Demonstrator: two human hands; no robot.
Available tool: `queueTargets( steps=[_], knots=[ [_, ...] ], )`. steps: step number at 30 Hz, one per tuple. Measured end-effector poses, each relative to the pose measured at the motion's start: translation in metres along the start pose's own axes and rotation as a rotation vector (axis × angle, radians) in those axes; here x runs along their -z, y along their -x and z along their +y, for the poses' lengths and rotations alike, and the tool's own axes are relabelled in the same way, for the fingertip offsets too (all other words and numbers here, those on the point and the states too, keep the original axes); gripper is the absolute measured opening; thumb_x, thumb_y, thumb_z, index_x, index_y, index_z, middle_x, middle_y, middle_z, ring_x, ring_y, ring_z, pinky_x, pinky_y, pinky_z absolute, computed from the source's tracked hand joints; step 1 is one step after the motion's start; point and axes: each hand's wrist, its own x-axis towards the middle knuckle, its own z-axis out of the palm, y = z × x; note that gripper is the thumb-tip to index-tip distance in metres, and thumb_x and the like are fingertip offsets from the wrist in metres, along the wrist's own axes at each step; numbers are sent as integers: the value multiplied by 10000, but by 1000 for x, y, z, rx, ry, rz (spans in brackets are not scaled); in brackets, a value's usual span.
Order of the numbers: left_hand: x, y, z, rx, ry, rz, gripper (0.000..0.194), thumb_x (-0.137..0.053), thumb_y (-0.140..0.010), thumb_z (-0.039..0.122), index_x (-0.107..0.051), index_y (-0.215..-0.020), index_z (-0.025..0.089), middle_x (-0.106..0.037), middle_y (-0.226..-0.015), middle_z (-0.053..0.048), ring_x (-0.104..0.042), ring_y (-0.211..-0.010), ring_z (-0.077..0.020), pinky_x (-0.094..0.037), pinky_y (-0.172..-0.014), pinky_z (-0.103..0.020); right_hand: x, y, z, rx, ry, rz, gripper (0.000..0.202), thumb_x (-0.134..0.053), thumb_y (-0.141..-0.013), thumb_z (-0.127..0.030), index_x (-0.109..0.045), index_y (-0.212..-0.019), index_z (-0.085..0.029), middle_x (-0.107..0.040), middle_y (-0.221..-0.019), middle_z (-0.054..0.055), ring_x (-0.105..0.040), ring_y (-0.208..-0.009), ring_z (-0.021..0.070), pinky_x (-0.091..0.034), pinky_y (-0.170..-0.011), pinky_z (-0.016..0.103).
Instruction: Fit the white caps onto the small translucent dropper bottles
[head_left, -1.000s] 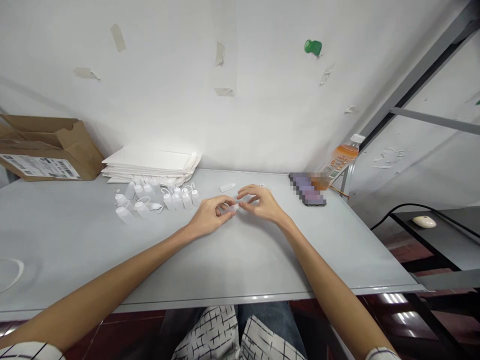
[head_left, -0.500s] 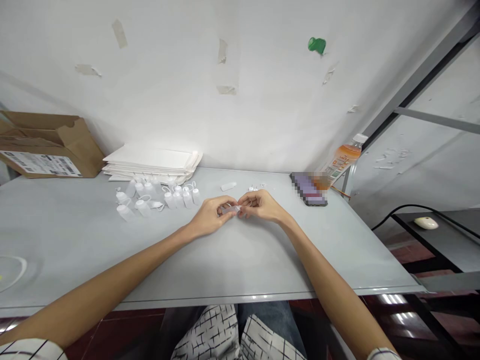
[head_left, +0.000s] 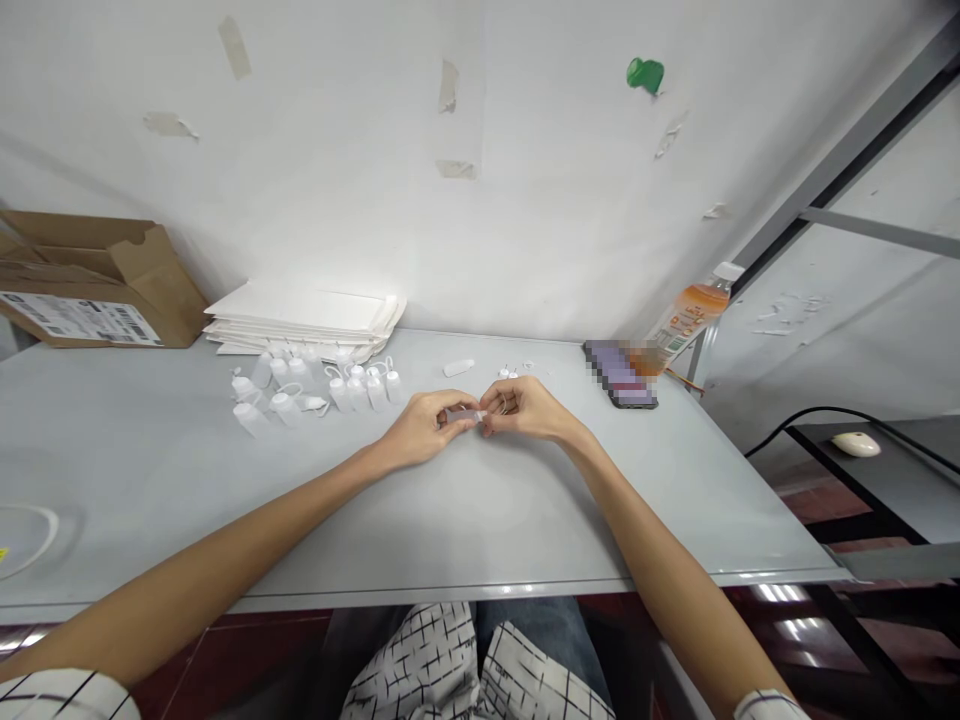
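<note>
My left hand [head_left: 421, 430] and my right hand [head_left: 525, 408] meet at the middle of the grey table [head_left: 465, 500]. Between their fingertips they pinch one small translucent plastic bottle [head_left: 465, 414], held level just above the tabletop. My left fingers grip its body. My right fingers close on its right end, which they hide. A cluster of several similar small white bottles [head_left: 315, 392] lies to the left. One loose bottle [head_left: 458, 367] and a few tiny caps [head_left: 508, 374] lie just beyond my hands.
A stack of white flat sheets [head_left: 307, 320] and a cardboard box [head_left: 90, 290] sit at the back left. A phone [head_left: 622, 375] and an orange drink bottle [head_left: 686, 320] stand at the back right. A white ring [head_left: 22, 525] lies at the left edge.
My right fingers went from spread to closed on the small bottle's end. Both hands stayed at the table's middle.
</note>
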Motion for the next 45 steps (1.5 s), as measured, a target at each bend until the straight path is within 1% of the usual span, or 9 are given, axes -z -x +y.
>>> queueTargets(
  steps=[7, 13, 21, 24, 29, 32, 37, 40, 45],
  knots=[
    [2, -1, -2, 16, 57, -22, 258, -639, -824, 370, -738, -974, 186, -748, -940, -48, -650, -830, -191, -518, -738, -293, 0, 0, 1, 0, -59, -20, 247, -774, -713, -346, -677, -805, -138, -706, -663, 40, -719, -659, 194, -589, -659, 323],
    [0, 1, -3, 67, 200, -67, 283, -659, -812, 386, -731, -981, 171, -752, -926, -62, -688, -859, -213, -559, -793, -338, 1, 1, 0, -22, -126, -63, 388, -841, -641, -438, -675, -797, -123, -727, -700, 63, -725, -654, 192, -602, -644, 312],
    [-1, 0, -5, 94, 280, -76, 280, -677, -806, 377, -700, -972, 152, -750, -932, -79, -711, -882, -216, -562, -853, -362, -2, 0, 1, -10, -98, -22, 370, -818, -673, -437, -668, -800, -124, -717, -679, 54, -716, -629, 183, -599, -626, 307],
    [0, -1, -3, 104, 320, -78, 288, -684, -808, 373, -676, -990, 150, -738, -895, -72, -714, -820, -194, -563, -786, -324, -3, 1, -2, -5, -86, 8, 350, -804, -694, -425, -669, -807, -122, -719, -689, 58, -720, -640, 190, -600, -629, 315],
    [0, -2, 7, 136, 449, -91, 329, -656, -837, 421, -644, -1011, 142, -699, -802, -64, -651, -657, -147, -455, -496, -225, -4, 2, -8, -1, -97, 44, 324, -769, -736, -411, -690, -824, -110, -713, -669, 66, -717, -628, 199, -597, -627, 332],
    [0, -1, 10, 153, 487, -99, 351, -663, -832, 422, -641, -1014, 122, -685, -783, -65, -622, -609, -129, -456, -492, -228, -4, 2, -9, -31, -142, 55, 296, -757, -745, -380, -701, -820, -100, -721, -704, 78, -714, -612, 198, -599, -613, 335],
    [0, 0, 2, 185, 405, -125, 426, -698, -813, 394, -611, -1130, 124, -686, -788, -47, -588, -513, -97, -494, -528, -251, -4, 2, -11, -103, -180, 72, 260, -757, -737, -341, -716, -790, -91, -723, -687, 81, -711, -582, 187, -600, -593, 303],
    [1, 1, -1, 189, 398, -156, 395, -639, -873, 400, -605, -1157, 128, -666, -716, -19, -545, -457, -77, -496, -533, -252, 0, 3, -10, -149, -263, 40, 307, -748, -753, -382, -719, -792, -78, -745, -738, 125, -734, -624, 219, -604, -610, 314],
    [2, -1, 2, 210, 582, -235, 384, -641, -875, 406, -607, -1127, 119, -618, -662, -5, -535, -498, -88, -452, -455, -212, 11, 1, -3, -198, -448, -85, 337, -661, -807, -373, -722, -841, -44, -756, -796, 193, -748, -679, 281, -608, -667, 391]
  ],
)
